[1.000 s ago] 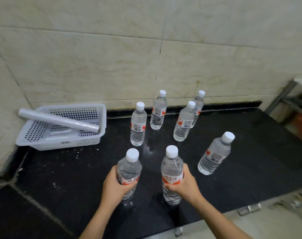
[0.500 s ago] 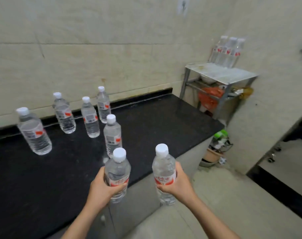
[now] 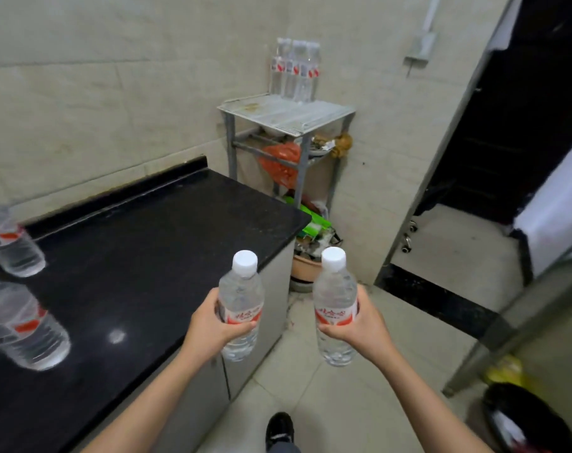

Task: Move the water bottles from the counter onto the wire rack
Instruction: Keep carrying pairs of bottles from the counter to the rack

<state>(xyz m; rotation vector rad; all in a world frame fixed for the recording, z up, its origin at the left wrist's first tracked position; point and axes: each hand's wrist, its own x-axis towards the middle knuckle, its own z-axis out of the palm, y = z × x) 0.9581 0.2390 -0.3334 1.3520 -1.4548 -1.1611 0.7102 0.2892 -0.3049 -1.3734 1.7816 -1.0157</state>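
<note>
My left hand (image 3: 212,325) grips a clear water bottle (image 3: 242,299) with a white cap and red label, held upright past the counter's front edge. My right hand (image 3: 359,325) holds a second such bottle (image 3: 335,305) upright over the floor. The wire rack (image 3: 323,114) stands in the far corner beyond the black counter (image 3: 147,243), well ahead of both hands. Several bottles (image 3: 294,70) stand at the back of its top shelf against the wall. Two more bottles (image 3: 9,246) (image 3: 23,325) remain on the counter at the far left, blurred.
The rack's lower shelves hold a red bag (image 3: 281,161) and clutter; a pot (image 3: 305,266) with rubbish sits on the floor by the counter's end. A dark doorway (image 3: 507,125) opens at right. A slanted metal leg (image 3: 520,325) and a dark bin (image 3: 526,420) stand at lower right. My shoe (image 3: 279,429) is on the tiled floor.
The view has swung right and nearer the rack. Both hands carried their bottles off the counter, rightward; the bottles left on the counter have slid to the left edge of view.
</note>
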